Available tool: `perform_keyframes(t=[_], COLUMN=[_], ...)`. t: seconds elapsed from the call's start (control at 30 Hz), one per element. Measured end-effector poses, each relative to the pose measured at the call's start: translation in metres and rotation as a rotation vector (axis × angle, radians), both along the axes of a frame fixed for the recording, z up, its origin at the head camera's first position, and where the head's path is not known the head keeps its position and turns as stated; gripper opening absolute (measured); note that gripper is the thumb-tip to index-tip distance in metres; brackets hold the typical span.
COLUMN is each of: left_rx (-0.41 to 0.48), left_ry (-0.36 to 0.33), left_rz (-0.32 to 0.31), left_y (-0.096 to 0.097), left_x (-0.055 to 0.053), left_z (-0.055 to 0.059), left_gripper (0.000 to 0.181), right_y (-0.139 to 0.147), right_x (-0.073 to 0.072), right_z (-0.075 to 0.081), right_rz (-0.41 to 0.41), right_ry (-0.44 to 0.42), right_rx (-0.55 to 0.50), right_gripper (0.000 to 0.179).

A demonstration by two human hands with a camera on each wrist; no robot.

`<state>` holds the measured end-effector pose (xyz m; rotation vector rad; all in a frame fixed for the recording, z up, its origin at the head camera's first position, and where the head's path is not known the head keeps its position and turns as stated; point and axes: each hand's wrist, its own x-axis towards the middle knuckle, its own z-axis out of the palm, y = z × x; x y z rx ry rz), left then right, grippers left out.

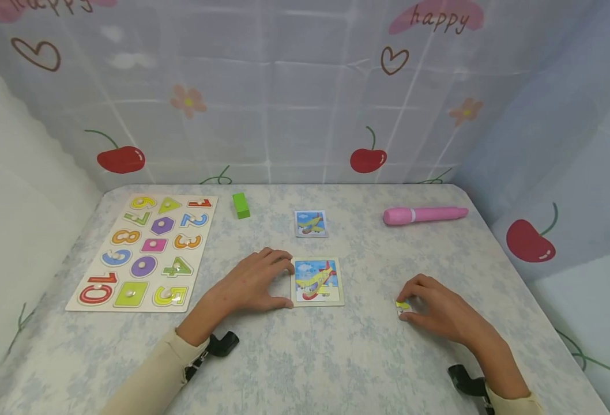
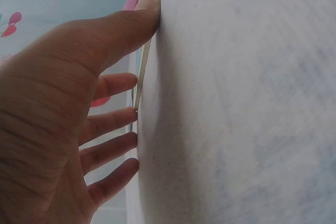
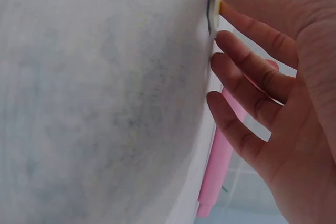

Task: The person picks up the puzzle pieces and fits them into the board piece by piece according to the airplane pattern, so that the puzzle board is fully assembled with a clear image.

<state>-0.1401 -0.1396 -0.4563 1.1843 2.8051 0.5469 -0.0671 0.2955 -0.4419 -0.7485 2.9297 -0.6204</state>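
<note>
A small square jigsaw board [image 1: 341,282] with a yellow airplane picture lies mid-table; a white gap shows at its lower right. My left hand [image 1: 255,282] is at its left edge, thumb by the lower corner and index finger higher up, the hand spread and lightly bent. From the left wrist view, the thumb tip overlaps the board's thin edge [image 2: 142,66]. Off to the right, my right hand [image 1: 437,308] pinches a small jigsaw piece [image 1: 402,307] with yellow on it between thumb and index finger, low over the table. The right wrist view shows its other fingers loosely bent.
Behind the board lies a small airplane picture card [image 1: 311,223]. A green block [image 1: 241,206] stands back left, beside a number-and-shape peg board [image 1: 151,276]. At the back right lies a pink pen-like stick [image 1: 429,215]. Printed curtains [image 1: 305,115] hang behind the table.
</note>
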Motion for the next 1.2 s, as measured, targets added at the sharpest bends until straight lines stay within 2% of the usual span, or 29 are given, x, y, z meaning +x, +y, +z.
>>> perform_keyframes(t=[0.5,0.83,1.2], left_rx=[-0.004,0.003,-0.005], left_ry=[0.007,0.004,0.011], left_rz=[-0.002,-0.007,-0.007], left_y=[0.0,0.0,0.0], left_x=[-0.001,-0.001,-0.001], left_z=[0.0,-0.002,-0.002], left_gripper=[0.063,0.062,0.062], right_y=[-0.035,-0.06,-0.087], right_x=[-0.016,-0.028,-0.037], right_z=[0.005,0.008,0.01], right_rz=[0.022,0.061,0.15], right_ry=[0.058,0.014,0.059], right_rx=[0.061,0.059,0.057], right_gripper=[0.027,0.025,0.029])
